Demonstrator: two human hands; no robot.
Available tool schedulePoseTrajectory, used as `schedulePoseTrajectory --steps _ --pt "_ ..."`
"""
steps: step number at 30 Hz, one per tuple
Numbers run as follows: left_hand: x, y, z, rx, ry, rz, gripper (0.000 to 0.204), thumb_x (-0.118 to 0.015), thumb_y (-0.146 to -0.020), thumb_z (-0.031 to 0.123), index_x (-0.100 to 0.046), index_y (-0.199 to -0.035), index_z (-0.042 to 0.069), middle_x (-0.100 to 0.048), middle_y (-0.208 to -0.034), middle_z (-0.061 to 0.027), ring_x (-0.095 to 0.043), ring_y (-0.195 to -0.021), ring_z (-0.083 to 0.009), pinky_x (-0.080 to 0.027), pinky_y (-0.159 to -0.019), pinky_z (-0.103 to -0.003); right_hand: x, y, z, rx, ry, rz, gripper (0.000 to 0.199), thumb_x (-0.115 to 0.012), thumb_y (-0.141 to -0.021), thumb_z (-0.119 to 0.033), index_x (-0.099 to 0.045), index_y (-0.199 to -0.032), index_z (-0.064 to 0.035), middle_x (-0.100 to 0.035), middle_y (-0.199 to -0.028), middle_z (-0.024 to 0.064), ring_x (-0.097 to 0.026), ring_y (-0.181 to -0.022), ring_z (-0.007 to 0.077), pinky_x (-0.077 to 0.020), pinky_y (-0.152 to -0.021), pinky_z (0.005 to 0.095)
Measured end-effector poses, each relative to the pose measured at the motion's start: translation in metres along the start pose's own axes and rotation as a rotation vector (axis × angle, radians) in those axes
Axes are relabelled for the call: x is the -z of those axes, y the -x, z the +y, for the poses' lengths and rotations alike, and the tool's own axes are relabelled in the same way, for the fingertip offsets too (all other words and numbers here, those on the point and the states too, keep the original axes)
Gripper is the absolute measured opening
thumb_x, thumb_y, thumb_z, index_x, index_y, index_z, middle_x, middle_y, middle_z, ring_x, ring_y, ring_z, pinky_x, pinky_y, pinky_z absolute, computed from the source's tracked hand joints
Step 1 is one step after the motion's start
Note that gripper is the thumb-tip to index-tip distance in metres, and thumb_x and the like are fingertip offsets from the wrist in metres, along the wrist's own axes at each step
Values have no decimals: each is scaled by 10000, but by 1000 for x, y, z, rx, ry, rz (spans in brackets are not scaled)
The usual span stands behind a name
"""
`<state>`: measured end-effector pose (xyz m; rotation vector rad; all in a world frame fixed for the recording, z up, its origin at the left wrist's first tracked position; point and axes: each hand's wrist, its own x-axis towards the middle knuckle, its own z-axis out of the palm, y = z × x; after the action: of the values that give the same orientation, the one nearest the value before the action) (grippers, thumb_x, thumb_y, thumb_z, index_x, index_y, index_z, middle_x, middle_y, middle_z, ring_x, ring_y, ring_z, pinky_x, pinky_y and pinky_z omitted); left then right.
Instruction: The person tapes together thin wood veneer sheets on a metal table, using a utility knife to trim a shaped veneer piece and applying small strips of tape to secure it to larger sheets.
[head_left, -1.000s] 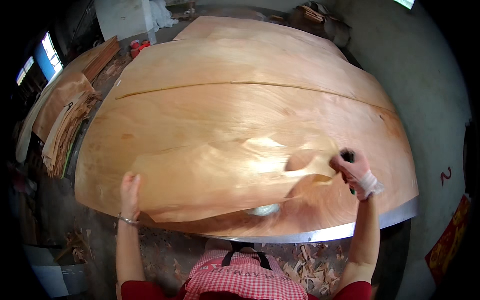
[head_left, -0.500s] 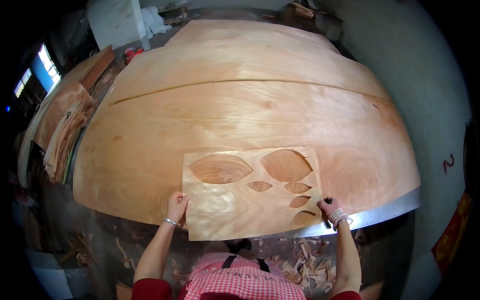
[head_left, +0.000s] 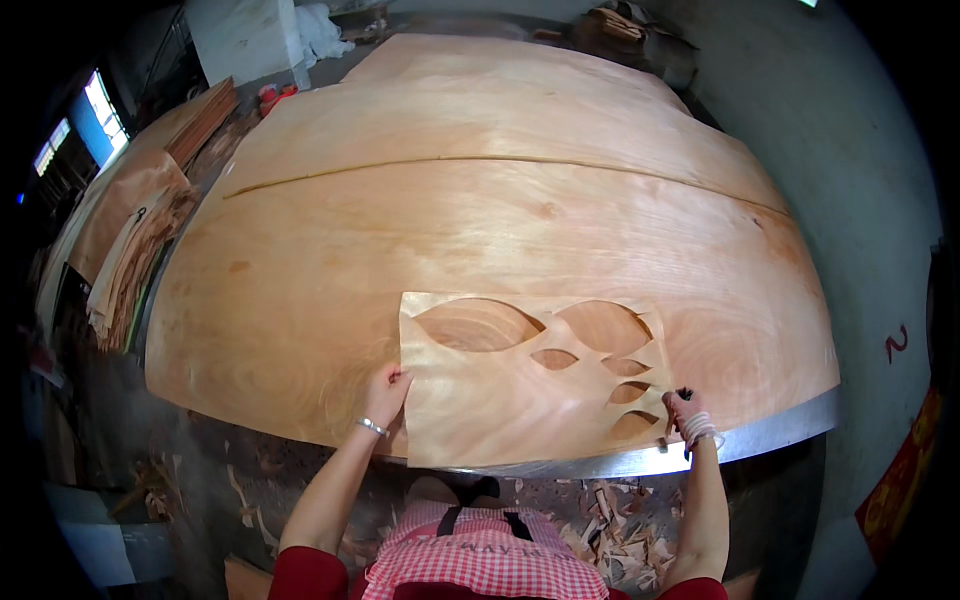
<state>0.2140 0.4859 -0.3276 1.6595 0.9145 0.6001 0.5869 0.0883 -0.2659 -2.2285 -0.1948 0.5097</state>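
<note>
A thin rectangular veneer sheet [head_left: 480, 400] with several leaf-shaped holes lies near the front edge of a much larger wood sheet [head_left: 290, 290]. Its left edge is pinched between the fingers of my left hand [head_left: 384, 394], which has a bracelet at the wrist. At the opposite edge, my right hand [head_left: 687, 414], partly wrapped in a pale covering, is closed on the veneer sheet. A small dark tool shows in that same hand; its exact kind is hidden. The smaller sheet bulges slightly, and the large sheet's grain shows through the holes.
A bright metal strip [head_left: 770, 424] runs along the front right edge. A long thin strip [head_left: 440, 158] crosses the large sheet. Stacked veneer [head_left: 130, 265] stands at left, a wall [head_left: 850, 220] at right. Wood scraps [head_left: 610, 525] litter the floor in front.
Both hands have shifted the veneer sheet to the right and slightly away from me. It now bulges more, and its holes on the right look narrower.
</note>
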Motion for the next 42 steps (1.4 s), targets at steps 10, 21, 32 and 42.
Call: schedulePoseTrajectory --steps 10,21,32,42 --pt "26 -135 154 116 23 -117 190 -552 -865 264 -537 -782 93 -494 -590 38 -439 -474 -60 -380 -413 -233 44 -28 -171 181 68 125 244 -624 -733 -257 -526 -610 -70 -445 -484 2 -391 -363 107 -308 -329 274" --pt "75 -90 50 -29 -82 -81 186 -563 -871 223 -537 -741 92 -495 -637 63 -438 -549 -36 -376 -465 -220 -16 -19 -109 92 22 -161 213 -637 -749 -242 -614 -777 -32 -488 -532 4 -414 -377 105 -336 -330 266" --pt "90 -45 -13 155 -7 -22 200 -581 -846 160 -485 -691 78 -441 -552 43 -411 -458 -47 -350 -376 -207 -74 -2 -59 31 83 -251 287 -647 -696 -214 -652 -861 21 -618 -705 37 -519 -611 114 -441 -587 258" --pt "104 -46 -39 -43 -279 242 106 -580 -817 109 -550 -802 9 -547 -662 -49 -518 -579 -169 -439 -520 -316 -91 -20 -70 32 116 -259 318 -653 -681 -228 -643 -892 10 -626 -756 42 -531 -639 126 -448 -622 277"
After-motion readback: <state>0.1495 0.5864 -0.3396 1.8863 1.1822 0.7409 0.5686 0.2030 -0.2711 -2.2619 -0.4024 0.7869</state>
